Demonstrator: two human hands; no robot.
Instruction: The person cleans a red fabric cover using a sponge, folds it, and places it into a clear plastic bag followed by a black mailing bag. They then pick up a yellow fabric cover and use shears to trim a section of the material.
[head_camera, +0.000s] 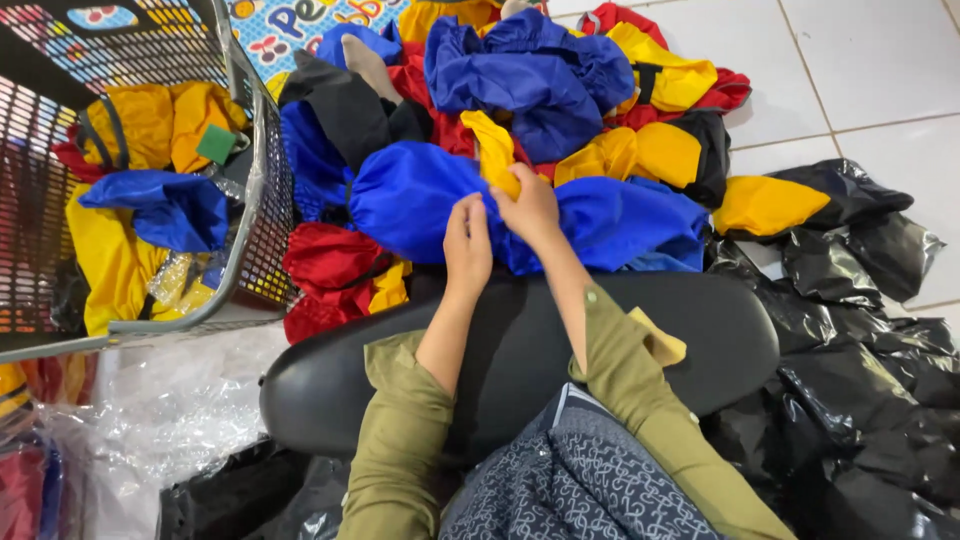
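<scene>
the right hand (530, 207) pinches a yellow fabric strip (493, 150) and the left hand (467, 243) grips the blue nylon piece (420, 195) beneath it, both at the near edge of the slick, crumpled fabric pile (560, 100). this looks like a sorting or gathering step, calling for a firm pull. left of the hands stands a mesh basket (265, 170); to the right lies glossy black plastic sheeting (860, 300).

The basket (262, 150) is cut off at the left edge.
</scene>
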